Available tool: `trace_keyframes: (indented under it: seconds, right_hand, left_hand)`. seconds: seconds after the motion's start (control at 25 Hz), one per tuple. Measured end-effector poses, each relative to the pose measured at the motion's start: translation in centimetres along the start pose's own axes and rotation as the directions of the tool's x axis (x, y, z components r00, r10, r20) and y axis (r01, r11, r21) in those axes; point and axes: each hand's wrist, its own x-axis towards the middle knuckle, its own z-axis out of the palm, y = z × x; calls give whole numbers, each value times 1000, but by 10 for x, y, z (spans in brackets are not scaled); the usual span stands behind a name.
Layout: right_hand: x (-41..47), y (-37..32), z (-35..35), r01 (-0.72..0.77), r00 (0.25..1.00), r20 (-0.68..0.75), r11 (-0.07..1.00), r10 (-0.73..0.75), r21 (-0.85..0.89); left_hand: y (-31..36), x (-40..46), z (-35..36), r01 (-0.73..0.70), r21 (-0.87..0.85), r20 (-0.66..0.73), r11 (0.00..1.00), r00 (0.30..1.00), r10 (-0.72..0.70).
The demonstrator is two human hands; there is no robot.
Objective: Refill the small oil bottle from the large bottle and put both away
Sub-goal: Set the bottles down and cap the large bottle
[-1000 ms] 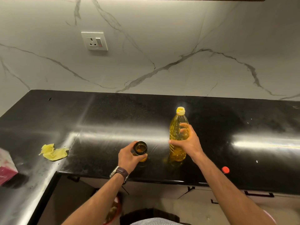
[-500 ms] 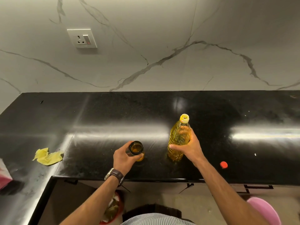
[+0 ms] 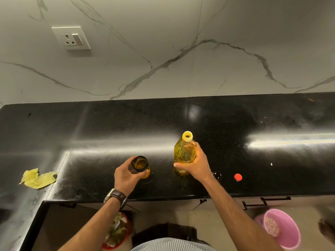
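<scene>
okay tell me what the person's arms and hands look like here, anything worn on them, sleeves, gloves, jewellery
Both forearms are bare, with no sleeves showing and no gloves on the left hand or the right hand. The left wrist carries a wristwatch with a dark brown strap and a silvery metal case. The right wrist is bare. No rings can be made out on the fingers in view.
</scene>
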Motion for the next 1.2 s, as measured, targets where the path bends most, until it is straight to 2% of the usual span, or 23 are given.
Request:
trace_keyframes:
  seconds: [0.28,0.48,0.52,0.6,0.68,0.8,1.0,1.2]
  right_hand:
    - [-5,8,-5,1,1000,14,999,0,-38]
    - [-15,15,-21,-49,995,71,977,65,-205]
    - [-18,18,-27,-38,995,75,949,65,-313]
    - [-26,22,-44,-42,999,2,810,53,-585]
    - [-37,29,-62,-159,987,-137,683,86,-713]
    - [-50,44,-75,-286,958,-203,658,202,-697]
    - [-57,56,-73,-259,965,-157,675,210,-691]
    - [-76,49,-57,-230,973,-118,758,200,-611]
  left_hand:
    - [7,0,-2,-11,20,18,1000,1000,10]
    - [7,-1,0,-1,13,-4,1000,1000,1]
    - [7,-1,0,-1,11,-6,1000,1000,1]
    - [6,-1,1,5,1,-9,1000,1000,-5]
    - [6,-2,1,11,-7,-16,1000,1000,-11]
    - [4,-3,3,26,-13,-24,1000,999,-26]
    - [4,-3,1,22,-14,-20,1000,1000,-22]
    - [7,-4,2,25,-18,-13,1000,1000,-25]
